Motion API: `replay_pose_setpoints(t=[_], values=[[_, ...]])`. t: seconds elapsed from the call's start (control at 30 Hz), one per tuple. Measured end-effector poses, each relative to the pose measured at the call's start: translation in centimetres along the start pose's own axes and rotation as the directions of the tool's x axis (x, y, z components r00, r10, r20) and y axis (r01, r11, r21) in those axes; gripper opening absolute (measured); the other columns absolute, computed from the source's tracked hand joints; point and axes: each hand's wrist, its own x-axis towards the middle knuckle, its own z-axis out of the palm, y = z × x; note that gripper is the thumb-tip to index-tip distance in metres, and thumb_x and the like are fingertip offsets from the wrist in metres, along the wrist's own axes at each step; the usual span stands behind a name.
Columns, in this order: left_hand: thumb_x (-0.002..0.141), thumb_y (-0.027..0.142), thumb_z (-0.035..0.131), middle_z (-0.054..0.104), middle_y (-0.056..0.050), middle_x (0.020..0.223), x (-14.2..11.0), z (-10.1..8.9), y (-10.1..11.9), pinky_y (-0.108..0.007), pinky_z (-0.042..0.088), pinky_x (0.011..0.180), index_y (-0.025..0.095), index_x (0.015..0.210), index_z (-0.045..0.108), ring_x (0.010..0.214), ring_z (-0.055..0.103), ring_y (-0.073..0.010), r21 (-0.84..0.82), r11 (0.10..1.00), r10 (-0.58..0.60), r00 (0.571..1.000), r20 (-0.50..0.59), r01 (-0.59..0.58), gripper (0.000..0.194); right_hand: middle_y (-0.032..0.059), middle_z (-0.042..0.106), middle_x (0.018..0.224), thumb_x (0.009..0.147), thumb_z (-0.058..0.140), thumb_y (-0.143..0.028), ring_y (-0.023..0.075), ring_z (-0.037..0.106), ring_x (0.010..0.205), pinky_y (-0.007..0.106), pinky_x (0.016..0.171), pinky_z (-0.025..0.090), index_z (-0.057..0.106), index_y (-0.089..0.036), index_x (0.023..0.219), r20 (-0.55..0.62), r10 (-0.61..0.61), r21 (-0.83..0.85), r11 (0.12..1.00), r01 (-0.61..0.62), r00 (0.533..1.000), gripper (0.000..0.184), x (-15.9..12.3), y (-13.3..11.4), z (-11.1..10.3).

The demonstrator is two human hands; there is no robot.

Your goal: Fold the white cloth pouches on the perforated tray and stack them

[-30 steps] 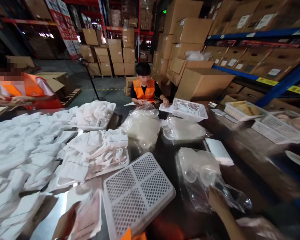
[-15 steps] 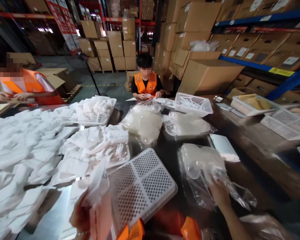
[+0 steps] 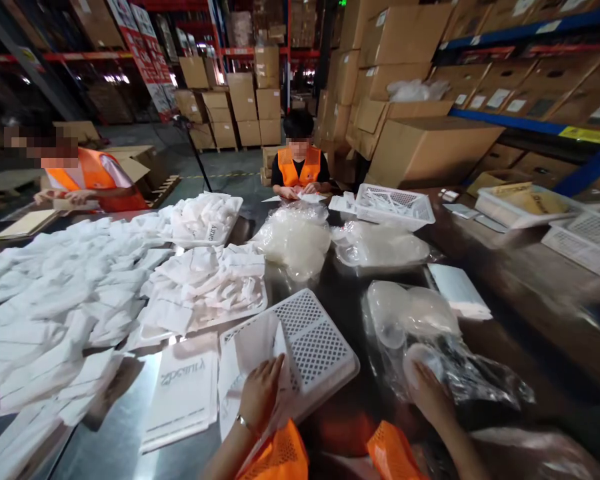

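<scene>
White, thin and creased, a pouch (image 3: 255, 340) is spread over a lattice-patterned plastic basket (image 3: 325, 337); its surface is touched by the left hand (image 3: 261, 393), though whether it is gripped cannot be told. A smooth, round, translucent disc (image 3: 426, 353) is grasped by the right hand (image 3: 430, 393) at a crinkled clear bag (image 3: 480, 373), in which rounded milky pieces (image 3: 413, 310) are packed. Flat printed pouches (image 3: 183, 387) are stacked on the glossy tabletop (image 3: 120, 417) beside the basket.

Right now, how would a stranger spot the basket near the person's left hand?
On the near side of the dark table, find the person's left hand. Partly hidden by that hand and a thin white sheet is a white basket. Unlike the heaped tray nearby, it turns a broad lattice upward.
</scene>
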Motion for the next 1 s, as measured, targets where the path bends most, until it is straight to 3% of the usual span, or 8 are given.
replay_pose_setpoints(t=[0.13,0.27,0.37,0.47,0.6,0.73,0.9,1.0], values=[[0.069,-0.005,0.036,0.059,-0.011,0.127,-0.4,0.4,-2.3,-0.032,0.049,0.098,0.013,0.120,0.058,0.114,0.057,-0.0176,-0.034,0.999,0.016,0.999,-0.039,-0.018,0.059,0.0203,0.054,0.126,0.071,0.043,-0.017,0.0340,0.047,0.122,0.044,0.100,0.039,0.058,-0.005,0.117,0.025,-0.078,-0.035,0.996,0.079,0.997,0.049,-1.0,-0.3,0.1],[0.084,0.008,0.036,0.065,-0.010,0.117,-0.5,0.5,-5.0,-0.039,0.050,0.097,0.015,0.102,0.068,0.111,0.059,-0.0214,-0.042,0.998,0.046,0.995,-0.091,-0.050,0.038,0.0187,0.053,0.129,0.080,0.037,-0.011,0.0294,0.045,0.125,0.040,0.100,0.037,0.057,-0.006,0.121,0.050,-0.065,-0.029,0.997,0.066,0.997,0.046,-1.4,-1.0,-0.3],[0.083,0.011,0.038,0.067,-0.009,0.112,-0.2,0.5,-6.0,-0.042,0.049,0.098,0.016,0.101,0.068,0.112,0.059,-0.0243,-0.042,0.996,0.081,0.993,-0.080,-0.085,0.036,0.0182,0.053,0.129,0.079,0.046,-0.009,0.0283,0.047,0.122,0.042,0.099,0.038,0.056,-0.007,0.121,0.050,-0.002,-0.033,0.999,0.003,0.999,0.042,-1.4,-2.1,-0.5],[0.078,0.004,0.034,0.066,-0.008,0.116,0.2,0.0,-5.9,-0.040,0.049,0.097,0.016,0.105,0.066,0.113,0.058,-0.0227,-0.087,0.995,0.036,0.998,-0.046,-0.040,0.043,0.0153,0.058,0.120,0.078,0.057,-0.011,0.0245,0.054,0.113,0.044,0.096,0.041,0.056,-0.009,0.117,0.019,0.069,-0.027,0.997,-0.068,0.997,0.039,-1.5,-3.0,-0.6],[0.087,0.016,0.034,0.070,-0.008,0.106,0.8,-1.0,-4.3,-0.033,0.056,0.074,0.018,0.114,0.056,0.084,0.069,-0.0195,-0.305,0.949,-0.098,0.993,-0.061,0.075,0.035,0.0084,0.066,0.093,0.086,0.051,-0.021,0.0194,0.062,0.085,0.039,0.080,0.048,0.061,-0.013,0.106,-0.051,0.140,0.018,0.990,-0.139,0.989,0.024,-3.3,-3.6,-0.5],[0.090,0.021,0.031,0.070,-0.008,0.106,1.6,-0.7,-2.0,-0.027,0.052,0.054,0.018,0.108,0.052,0.055,0.063,-0.0142,-0.468,0.872,-0.235,0.960,-0.151,0.140,0.028,0.0108,0.065,0.107,0.084,0.042,-0.018,0.0235,0.059,0.101,0.037,0.087,0.044,0.064,-0.016,0.105,-0.201,0.115,0.061,0.993,-0.105,0.973,0.030,-6.0,-4.1,0.7],[0.083,0.010,0.040,0.069,-0.007,0.105,2.7,0.8,-0.6,-0.039,0.050,0.092,0.019,0.105,0.060,0.099,0.064,-0.0200,-0.251,0.967,0.007,0.994,-0.108,-0.034,0.032,0.0140,0.066,0.103,0.086,0.034,-0.024,0.0298,0.060,0.095,0.044,0.078,0.045,0.066,-0.017,0.098,-0.400,0.074,0.102,0.994,-0.036,0.914,0.036,-6.1,-3.6,2.1],[0.075,0.000,0.042,0.062,-0.008,0.123,3.2,1.8,-1.4,-0.044,0.042,0.104,0.019,0.117,0.059,0.118,0.054,-0.0210,-0.126,0.983,0.124,0.991,-0.058,-0.131,0.048,0.0115,0.067,0.088,0.085,0.033,-0.027,0.0269,0.061,0.082,0.042,0.072,0.048,0.066,-0.020,0.088,-0.497,0.014,0.140,0.988,0.064,0.867,0.034,-4.3,-3.6,1.9]])
